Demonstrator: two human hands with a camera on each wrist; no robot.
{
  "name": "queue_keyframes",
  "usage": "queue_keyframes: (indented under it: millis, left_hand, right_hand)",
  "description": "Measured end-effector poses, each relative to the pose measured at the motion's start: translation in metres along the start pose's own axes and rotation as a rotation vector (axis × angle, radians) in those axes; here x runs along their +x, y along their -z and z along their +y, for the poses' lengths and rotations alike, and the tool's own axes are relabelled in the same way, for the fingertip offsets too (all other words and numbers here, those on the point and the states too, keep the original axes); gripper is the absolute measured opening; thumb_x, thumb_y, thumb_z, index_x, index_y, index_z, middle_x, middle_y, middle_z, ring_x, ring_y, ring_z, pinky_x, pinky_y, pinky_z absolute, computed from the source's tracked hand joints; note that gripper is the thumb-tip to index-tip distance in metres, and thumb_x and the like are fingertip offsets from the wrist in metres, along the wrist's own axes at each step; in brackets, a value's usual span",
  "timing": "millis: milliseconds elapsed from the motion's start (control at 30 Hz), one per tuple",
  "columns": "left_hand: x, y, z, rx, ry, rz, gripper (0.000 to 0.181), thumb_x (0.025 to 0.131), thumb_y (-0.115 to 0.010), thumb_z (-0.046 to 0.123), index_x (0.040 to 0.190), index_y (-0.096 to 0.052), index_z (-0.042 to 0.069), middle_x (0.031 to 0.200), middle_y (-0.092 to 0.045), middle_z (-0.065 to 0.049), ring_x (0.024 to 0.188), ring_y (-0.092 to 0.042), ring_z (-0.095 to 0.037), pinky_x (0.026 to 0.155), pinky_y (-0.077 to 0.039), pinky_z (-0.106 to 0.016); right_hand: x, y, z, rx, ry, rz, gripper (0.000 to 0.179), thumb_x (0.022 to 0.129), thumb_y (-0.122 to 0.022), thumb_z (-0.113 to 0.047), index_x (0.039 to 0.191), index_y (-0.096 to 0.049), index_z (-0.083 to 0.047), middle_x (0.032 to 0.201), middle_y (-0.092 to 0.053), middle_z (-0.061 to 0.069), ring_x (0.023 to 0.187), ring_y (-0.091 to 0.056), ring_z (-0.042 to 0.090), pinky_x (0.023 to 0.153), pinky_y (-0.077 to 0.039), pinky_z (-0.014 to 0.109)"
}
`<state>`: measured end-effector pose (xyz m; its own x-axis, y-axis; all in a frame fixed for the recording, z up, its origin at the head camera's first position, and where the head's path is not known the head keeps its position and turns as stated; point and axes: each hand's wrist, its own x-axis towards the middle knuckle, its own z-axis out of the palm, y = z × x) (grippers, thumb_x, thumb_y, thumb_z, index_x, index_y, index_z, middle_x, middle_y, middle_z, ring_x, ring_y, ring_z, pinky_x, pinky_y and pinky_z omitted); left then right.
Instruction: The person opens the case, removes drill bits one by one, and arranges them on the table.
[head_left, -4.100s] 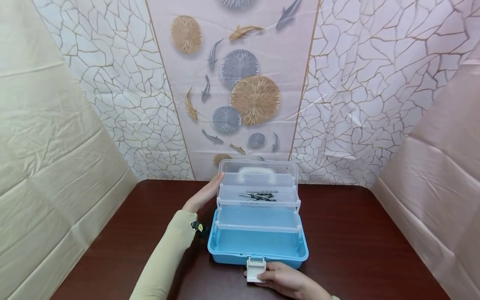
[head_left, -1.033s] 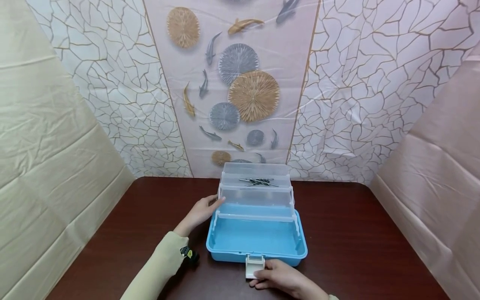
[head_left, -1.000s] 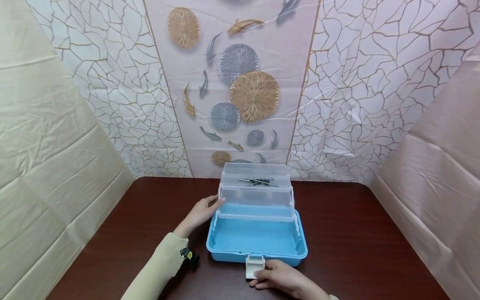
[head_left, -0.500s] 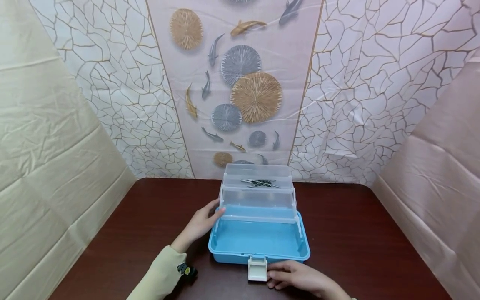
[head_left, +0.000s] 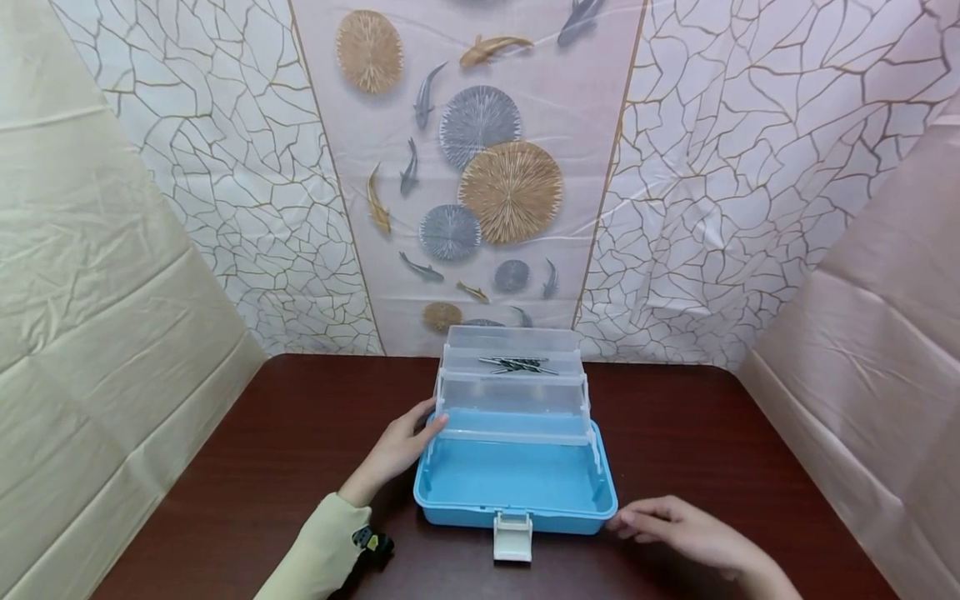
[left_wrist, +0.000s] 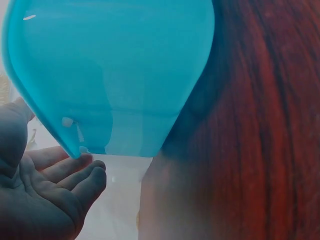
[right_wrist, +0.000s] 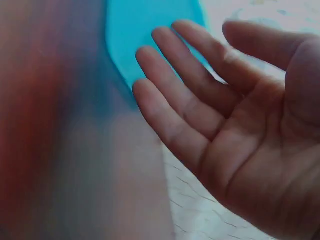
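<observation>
A blue toolbox (head_left: 517, 483) stands with its clear lid (head_left: 513, 337) tipped back and its clear trays (head_left: 514, 393) raised in steps. Several drill bits (head_left: 517, 365) lie in the upper tray. At the box's left rear corner, my left hand (head_left: 400, 442) holds the edge, thumb over the rim and fingers round the outside. The left wrist view shows those fingers (left_wrist: 75, 172) at the corner, only lightly bent. My right hand (head_left: 686, 529) is beside the front right corner, fingers loosely spread and holding nothing. A white latch (head_left: 513, 537) hangs down at the front.
The box stands on a dark red-brown wooden table (head_left: 705, 433). A patterned cloth backdrop (head_left: 510, 192) rises behind it, with beige cloth sides (head_left: 127, 275) to left and right. A small black device (head_left: 372, 543) is on my left wrist.
My right hand has let go of the latch and moved right to the front corner. Earlier, the lid swung back, the trays spread rearward, and my left hand came down from the lid.
</observation>
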<state>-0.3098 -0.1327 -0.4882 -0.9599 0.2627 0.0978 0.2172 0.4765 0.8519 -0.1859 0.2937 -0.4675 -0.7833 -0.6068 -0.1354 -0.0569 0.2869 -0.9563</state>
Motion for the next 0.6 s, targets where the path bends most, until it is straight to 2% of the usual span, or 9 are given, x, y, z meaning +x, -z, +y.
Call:
queue_keyframes:
  millis: [100, 167, 233, 300, 367, 467, 600]
  left_hand:
    - [0.0, 0.0, 0.0, 0.002, 0.001, 0.004, 0.073, 0.098, -0.057, 0.057, 0.153, -0.043, 0.012, 0.15, -0.048, -0.015, 0.135, -0.049, -0.036, 0.102, -0.046, -0.057]
    - [0.0, 0.0, 0.0, 0.004, 0.004, 0.004, 0.073, 0.098, -0.057, 0.057, 0.153, -0.043, 0.012, 0.151, -0.048, -0.015, 0.135, -0.05, -0.036, 0.102, -0.046, -0.056]
    - [-0.001, 0.001, 0.0, 0.008, -0.001, 0.006, 0.073, 0.098, -0.056, 0.058, 0.153, -0.043, 0.011, 0.15, -0.048, -0.016, 0.134, -0.05, -0.036, 0.102, -0.046, -0.057]
    - [0.0, 0.001, 0.0, 0.007, -0.003, 0.006, 0.073, 0.098, -0.056, 0.058, 0.153, -0.044, 0.011, 0.151, -0.048, -0.016, 0.135, -0.05, -0.036, 0.102, -0.046, -0.056]
    - [0.0, 0.001, -0.001, 0.004, -0.004, 0.009, 0.073, 0.098, -0.056, 0.059, 0.152, -0.044, 0.011, 0.15, -0.048, -0.016, 0.135, -0.05, -0.036, 0.102, -0.045, -0.057]
    - [0.001, 0.0, -0.001, 0.0, 0.004, 0.012, 0.073, 0.097, -0.056, 0.06, 0.152, -0.045, 0.012, 0.15, -0.049, -0.016, 0.134, -0.05, -0.035, 0.102, -0.045, -0.056]
    - [0.001, -0.001, -0.001, 0.006, 0.008, 0.012, 0.074, 0.097, -0.055, 0.061, 0.151, -0.046, 0.011, 0.15, -0.049, -0.016, 0.135, -0.05, -0.035, 0.102, -0.046, -0.056]
  right_hand:
    - [-0.006, 0.009, -0.012, -0.091, 0.001, 0.168, 0.038, 0.109, -0.046, -0.017, 0.132, -0.058, 0.011, 0.125, -0.064, 0.028, 0.108, -0.068, 0.015, 0.088, -0.054, 0.026]
    - [-0.006, 0.011, -0.021, -0.181, -0.025, 0.328, 0.043, 0.107, -0.051, -0.025, 0.136, -0.057, 0.006, 0.128, -0.064, 0.023, 0.109, -0.067, 0.015, 0.087, -0.054, 0.026]
    - [-0.003, 0.009, -0.03, -0.277, -0.052, 0.478, 0.049, 0.105, -0.055, -0.034, 0.141, -0.056, 0.0, 0.132, -0.063, 0.018, 0.116, -0.064, 0.018, 0.089, -0.054, 0.03]
    - [0.003, 0.006, -0.036, -0.352, -0.078, 0.581, 0.057, 0.102, -0.06, -0.041, 0.144, -0.054, -0.004, 0.138, -0.06, 0.017, 0.122, -0.061, 0.025, 0.093, -0.054, 0.036]
    - [0.011, 0.002, -0.039, -0.404, -0.086, 0.633, 0.064, 0.099, -0.063, -0.045, 0.147, -0.05, -0.005, 0.143, -0.055, 0.02, 0.126, -0.057, 0.034, 0.096, -0.052, 0.043]
    - [0.023, -0.005, -0.036, -0.435, -0.064, 0.629, 0.077, 0.097, -0.067, -0.045, 0.153, -0.039, -0.001, 0.152, -0.042, 0.027, 0.127, -0.053, 0.048, 0.097, -0.049, 0.055]
    - [0.036, -0.014, -0.027, -0.5, -0.038, 0.598, 0.092, 0.093, -0.069, -0.05, 0.159, -0.026, -0.002, 0.161, -0.026, 0.026, 0.135, -0.042, 0.052, 0.102, -0.043, 0.061]
